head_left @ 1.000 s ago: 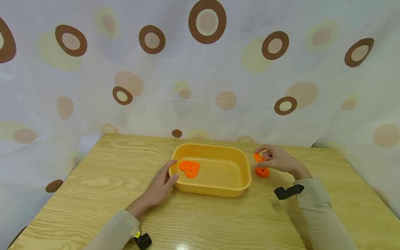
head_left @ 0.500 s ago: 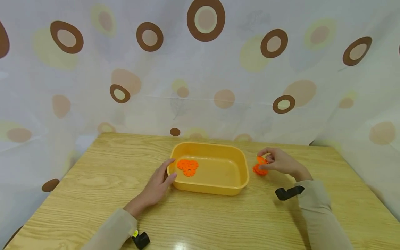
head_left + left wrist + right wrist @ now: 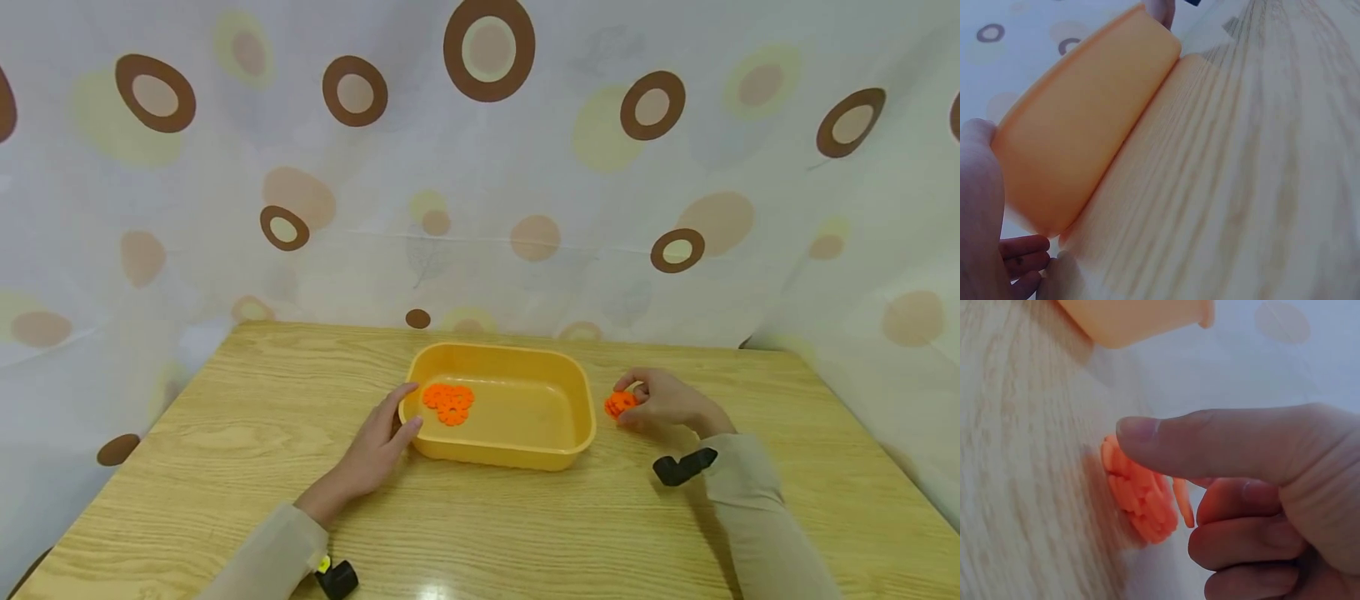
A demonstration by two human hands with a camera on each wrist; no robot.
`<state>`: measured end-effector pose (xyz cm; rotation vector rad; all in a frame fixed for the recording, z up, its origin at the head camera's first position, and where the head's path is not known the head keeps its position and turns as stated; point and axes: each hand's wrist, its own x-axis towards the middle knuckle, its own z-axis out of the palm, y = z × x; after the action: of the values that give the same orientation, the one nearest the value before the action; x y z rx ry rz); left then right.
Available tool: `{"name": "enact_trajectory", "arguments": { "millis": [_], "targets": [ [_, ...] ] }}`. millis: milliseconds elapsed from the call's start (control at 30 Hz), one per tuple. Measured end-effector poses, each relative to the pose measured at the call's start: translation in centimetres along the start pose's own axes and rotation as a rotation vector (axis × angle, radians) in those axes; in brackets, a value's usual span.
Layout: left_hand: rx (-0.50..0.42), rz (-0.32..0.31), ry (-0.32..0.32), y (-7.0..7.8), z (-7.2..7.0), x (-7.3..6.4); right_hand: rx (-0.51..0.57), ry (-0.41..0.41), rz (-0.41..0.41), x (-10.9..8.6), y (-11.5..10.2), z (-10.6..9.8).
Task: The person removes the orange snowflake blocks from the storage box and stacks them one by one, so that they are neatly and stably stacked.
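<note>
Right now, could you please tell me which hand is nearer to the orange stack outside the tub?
Right. The right hand is immediately at the orange stack; the left hand is farther away, holding the opposite end of the tub.

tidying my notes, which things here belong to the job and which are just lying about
In the job:
yellow tub, left hand touching it
orange pieces inside
orange stack, touched by right hand

Just around:
table
patterned backdrop
black wrist devices

Stacked orange pieces partly hidden by right grip, count unclear, yellow tub cut off in right wrist view
</note>
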<state>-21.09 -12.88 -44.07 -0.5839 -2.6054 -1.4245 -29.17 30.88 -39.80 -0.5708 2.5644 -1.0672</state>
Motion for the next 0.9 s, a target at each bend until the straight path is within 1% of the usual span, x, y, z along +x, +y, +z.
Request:
{"name": "enact_trajectory", "arguments": {
  "millis": [167, 300, 400, 533, 633, 800, 900],
  "targets": [
    [0.007, 0.007, 0.0, -0.14, 0.14, -0.06, -0.028, -0.002, 0.011, 0.19, 0.38, 0.36],
    [0.006, 0.013, 0.004, -0.12, 0.18, -0.04, -0.016, 0.0, 0.001, 0.26, 0.4, 0.37],
    [0.013, 0.009, 0.009, -0.04, 0.14, -0.05, -0.005, 0.007, -0.003, 0.28, 0.33, 0.29],
    [0.019, -0.003, 0.01, 0.02, 0.08, -0.07, -0.018, 0.012, -0.014, 0.35, 0.28, 0.23],
    [0.015, -0.014, 0.008, 0.03, 0.06, -0.08, 0.001, 0.012, -0.018, 0.27, 0.19, 0.18],
    [0.013, -0.028, 0.004, -0.02, 0.07, -0.09, 0.061, 0.003, 0.005, -0.1, 0.01, 0.07],
    [0.015, -0.032, 0.001, -0.03, 0.11, -0.07, 0.066, 0.005, 0.011, -0.21, 0.07, 0.06]
  ]
}}
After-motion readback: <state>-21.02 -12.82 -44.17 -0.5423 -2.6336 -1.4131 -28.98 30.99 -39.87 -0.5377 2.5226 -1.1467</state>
